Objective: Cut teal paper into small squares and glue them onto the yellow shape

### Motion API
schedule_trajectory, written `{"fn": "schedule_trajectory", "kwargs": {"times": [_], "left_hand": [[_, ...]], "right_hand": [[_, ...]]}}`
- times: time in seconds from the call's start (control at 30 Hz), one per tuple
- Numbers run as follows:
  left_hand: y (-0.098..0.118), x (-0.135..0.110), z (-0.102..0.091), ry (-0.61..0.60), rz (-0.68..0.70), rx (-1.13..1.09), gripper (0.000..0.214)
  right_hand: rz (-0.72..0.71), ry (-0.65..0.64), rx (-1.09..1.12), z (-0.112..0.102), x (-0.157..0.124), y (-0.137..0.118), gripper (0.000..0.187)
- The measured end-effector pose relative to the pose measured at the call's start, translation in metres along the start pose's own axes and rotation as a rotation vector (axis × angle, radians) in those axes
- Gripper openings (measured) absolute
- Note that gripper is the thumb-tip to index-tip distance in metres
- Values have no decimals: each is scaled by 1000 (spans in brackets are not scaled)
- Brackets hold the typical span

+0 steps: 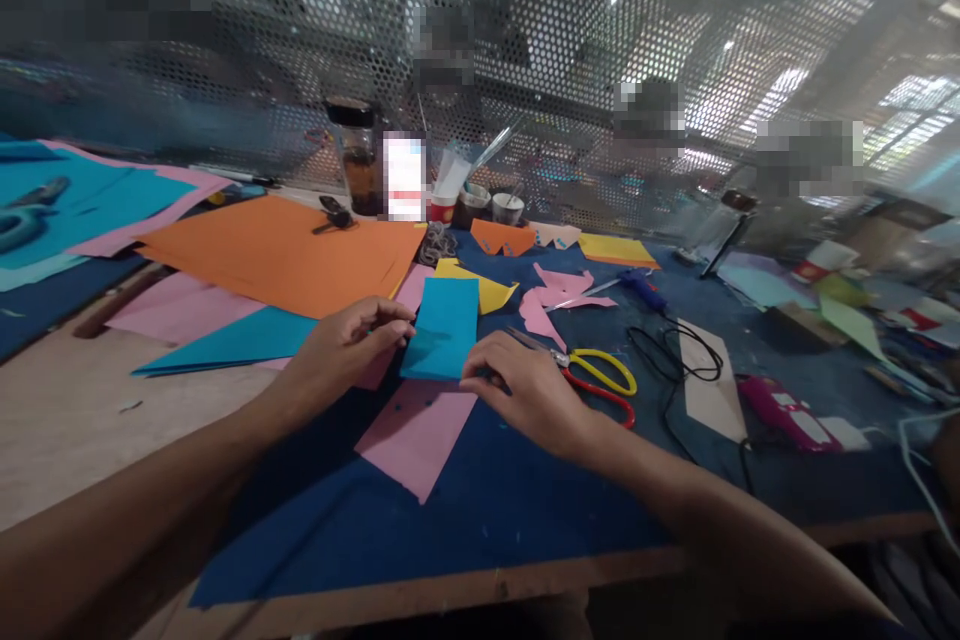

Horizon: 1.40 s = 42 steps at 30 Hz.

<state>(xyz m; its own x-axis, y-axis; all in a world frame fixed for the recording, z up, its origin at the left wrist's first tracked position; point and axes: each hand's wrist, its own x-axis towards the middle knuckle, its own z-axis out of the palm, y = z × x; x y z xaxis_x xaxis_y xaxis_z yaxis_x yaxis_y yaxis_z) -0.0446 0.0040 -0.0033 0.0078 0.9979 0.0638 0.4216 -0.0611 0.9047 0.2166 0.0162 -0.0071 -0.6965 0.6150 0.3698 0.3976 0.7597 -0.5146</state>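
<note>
A folded blue paper [442,325] lies before me, partly over a pink paper [420,440]. At its left edge is my left hand [352,345], thumb and forefinger nearly together in a pinch. My right hand [525,385] has its fingers curled at the lower right corner of the blue paper; their tips are partly hidden. Just beyond the right hand lie scissors [600,380] with one yellow and one red handle. Behind the blue paper are a yellow paper piece [491,290] and a pink pinwheel-shaped cutout [559,300].
Orange sheets [292,255] and a blue folded sheet [232,340] lie on the left. A glue gun [645,288] with a black cord rests on the right near a magenta object [791,412]. A jar [360,160], a lit phone [403,175] and cups line a perforated metal screen [540,50].
</note>
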Motion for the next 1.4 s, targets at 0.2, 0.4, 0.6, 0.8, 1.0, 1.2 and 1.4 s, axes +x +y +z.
{"fn": "schedule_trajectory", "kwargs": {"times": [0.2,0.4,0.6,0.8,1.0,1.2,1.4], "left_hand": [[8,-1,-2,37,-64,-45,48],[8,-3,-2,-53,-51,-285,44],[2,-7,0,60,164,5,33],[-5,-10,4,117,491,259,32],[-5,-7,0,86,442,245,38],[-6,-4,-6,-151,332,135,45],[-5,-5,-4,-206,348,130,45]], "right_hand": [[-201,28,-115,-11,-2,-1,14],[-304,129,-109,-14,-3,-1,14],[-225,325,126,-7,3,0,14],[-143,388,197,-12,6,-12,18],[-130,427,258,-18,5,-18,16],[-268,406,210,-23,2,-23,19],[-322,390,209,-23,1,-26,18]]}}
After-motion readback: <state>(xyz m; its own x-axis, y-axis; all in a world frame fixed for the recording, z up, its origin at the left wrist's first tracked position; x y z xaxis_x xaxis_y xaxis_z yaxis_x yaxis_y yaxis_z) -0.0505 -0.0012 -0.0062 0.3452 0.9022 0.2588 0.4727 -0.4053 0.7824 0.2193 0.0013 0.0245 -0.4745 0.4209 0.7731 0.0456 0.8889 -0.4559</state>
